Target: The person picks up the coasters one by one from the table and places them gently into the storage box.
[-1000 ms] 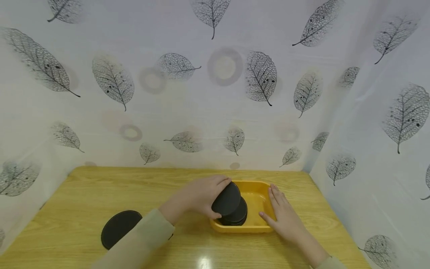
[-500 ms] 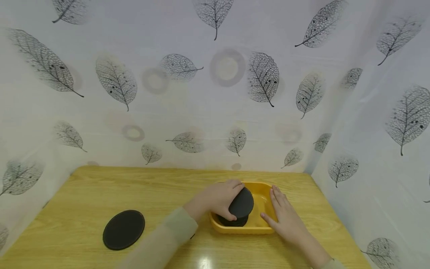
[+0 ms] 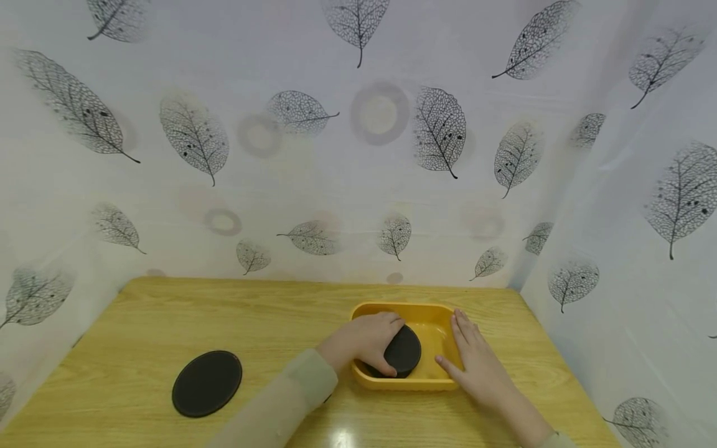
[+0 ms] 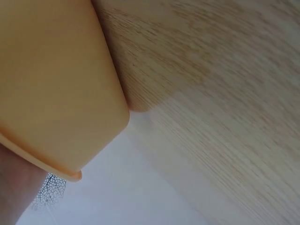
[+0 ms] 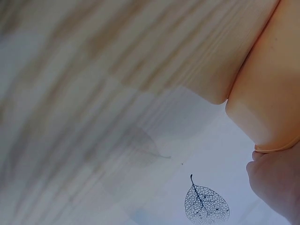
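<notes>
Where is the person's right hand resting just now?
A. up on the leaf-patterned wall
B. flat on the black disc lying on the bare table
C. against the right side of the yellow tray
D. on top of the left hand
C: in the head view the right hand lies with straight fingers along the right rim of the yellow tray, while the left hand holds the black disc inside it.

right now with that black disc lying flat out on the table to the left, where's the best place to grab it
The black disc is thin, round and lies flat on the wooden table, apart from the yellow tray, so no side stands out. Probably best to come from above on its near rim, sliding it toward the table's front edge or lifting the rim with a fingertip, then pinching across its thin edge.
</notes>
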{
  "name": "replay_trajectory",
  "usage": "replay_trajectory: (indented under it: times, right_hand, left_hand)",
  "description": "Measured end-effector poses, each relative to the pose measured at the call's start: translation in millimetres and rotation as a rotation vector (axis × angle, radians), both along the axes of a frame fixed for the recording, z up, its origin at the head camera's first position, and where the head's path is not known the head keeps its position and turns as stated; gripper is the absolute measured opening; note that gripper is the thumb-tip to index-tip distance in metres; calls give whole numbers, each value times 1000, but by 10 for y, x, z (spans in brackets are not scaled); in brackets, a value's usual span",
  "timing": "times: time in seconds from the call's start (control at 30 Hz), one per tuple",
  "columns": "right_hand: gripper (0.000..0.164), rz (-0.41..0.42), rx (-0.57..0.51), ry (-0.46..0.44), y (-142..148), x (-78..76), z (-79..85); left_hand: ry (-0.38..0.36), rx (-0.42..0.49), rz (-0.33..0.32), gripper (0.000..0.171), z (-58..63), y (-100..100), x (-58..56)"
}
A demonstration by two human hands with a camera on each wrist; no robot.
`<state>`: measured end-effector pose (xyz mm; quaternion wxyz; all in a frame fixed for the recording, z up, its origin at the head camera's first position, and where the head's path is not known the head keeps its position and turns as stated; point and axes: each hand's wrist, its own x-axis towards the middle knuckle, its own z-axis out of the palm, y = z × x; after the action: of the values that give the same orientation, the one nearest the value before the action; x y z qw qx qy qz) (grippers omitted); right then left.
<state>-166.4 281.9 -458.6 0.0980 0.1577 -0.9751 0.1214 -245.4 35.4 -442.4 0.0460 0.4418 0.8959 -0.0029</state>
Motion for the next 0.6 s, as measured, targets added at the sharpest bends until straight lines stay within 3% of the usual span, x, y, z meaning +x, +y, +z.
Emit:
replay_trajectory:
  times: [0.37, 0.6]
  right_hand:
    - [84, -6, 5, -13, 9, 4, 10]
    - [83, -16, -8, -12, -14, 15, 0]
  left_hand:
    - [-31, -6, 14, 100, 15, -17, 9]
    - [20, 42, -45, 95, 66, -117, 47]
